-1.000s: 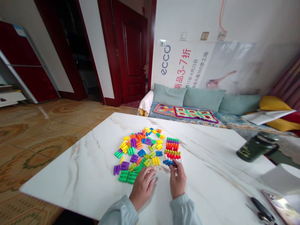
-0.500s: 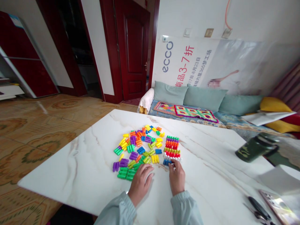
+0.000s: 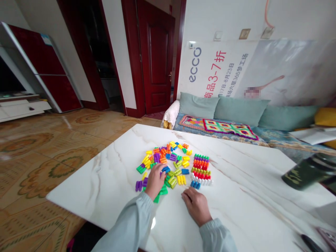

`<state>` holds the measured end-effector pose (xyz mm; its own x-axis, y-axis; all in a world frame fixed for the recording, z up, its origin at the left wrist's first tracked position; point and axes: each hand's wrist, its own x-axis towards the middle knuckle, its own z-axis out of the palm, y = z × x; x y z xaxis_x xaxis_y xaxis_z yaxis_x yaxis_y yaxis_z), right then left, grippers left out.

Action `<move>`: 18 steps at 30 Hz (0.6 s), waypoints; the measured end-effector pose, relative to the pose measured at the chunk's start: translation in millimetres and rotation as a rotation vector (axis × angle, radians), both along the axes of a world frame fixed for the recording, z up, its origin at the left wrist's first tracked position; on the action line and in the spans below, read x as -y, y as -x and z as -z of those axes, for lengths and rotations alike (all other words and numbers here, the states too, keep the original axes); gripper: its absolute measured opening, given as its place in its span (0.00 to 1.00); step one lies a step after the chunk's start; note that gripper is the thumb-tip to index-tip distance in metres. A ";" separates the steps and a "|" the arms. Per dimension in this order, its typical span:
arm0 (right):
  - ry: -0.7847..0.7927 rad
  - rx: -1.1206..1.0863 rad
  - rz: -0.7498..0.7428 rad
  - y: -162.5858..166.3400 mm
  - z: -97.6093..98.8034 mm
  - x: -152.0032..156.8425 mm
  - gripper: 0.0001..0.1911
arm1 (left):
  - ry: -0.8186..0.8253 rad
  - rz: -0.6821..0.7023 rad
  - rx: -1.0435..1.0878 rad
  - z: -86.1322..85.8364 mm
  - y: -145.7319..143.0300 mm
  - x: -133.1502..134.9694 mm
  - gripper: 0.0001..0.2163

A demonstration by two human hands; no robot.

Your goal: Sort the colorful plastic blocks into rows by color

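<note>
My left hand [image 3: 156,180] reaches into a loose pile of colourful plastic peg-like blocks. Its curled fingertips are on a small blue block [image 3: 166,169], and the hand covers some purple and green blocks. My right hand [image 3: 197,205] rests on the tabletop with its fingers curled in; nothing shows in them. Just beyond it stands a short row of blue blocks [image 3: 195,184]. Behind that row are tidy rows of white blocks [image 3: 202,180], red, olive, orange, purple and green blocks [image 3: 201,157].
The white marble-patterned table [image 3: 105,182] has a dark green flask [image 3: 300,173] at its right. A black-handled tool [image 3: 311,243] and part of a phone [image 3: 327,236] lie at the lower right. Beyond the table is a sofa with green cushions [image 3: 240,109].
My left hand has moved forward onto the pile, to the blue block. My right hand has let go of the blue row and drawn back towards me. The view has turned left.
</note>
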<state>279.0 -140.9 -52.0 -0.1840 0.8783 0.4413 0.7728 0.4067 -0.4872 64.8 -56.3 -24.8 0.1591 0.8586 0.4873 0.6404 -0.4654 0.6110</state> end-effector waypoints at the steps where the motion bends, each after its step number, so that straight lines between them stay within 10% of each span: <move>1: 0.015 0.011 0.008 0.6 -0.4 -0.4 0.15 | 0.046 0.045 -0.078 -2.0 2.2 -10.2 0.20; 18: 0.031 -0.001 0.031 1.5 -0.2 0.0 0.14 | 0.082 0.087 -0.322 12.4 -5.4 -31.0 0.25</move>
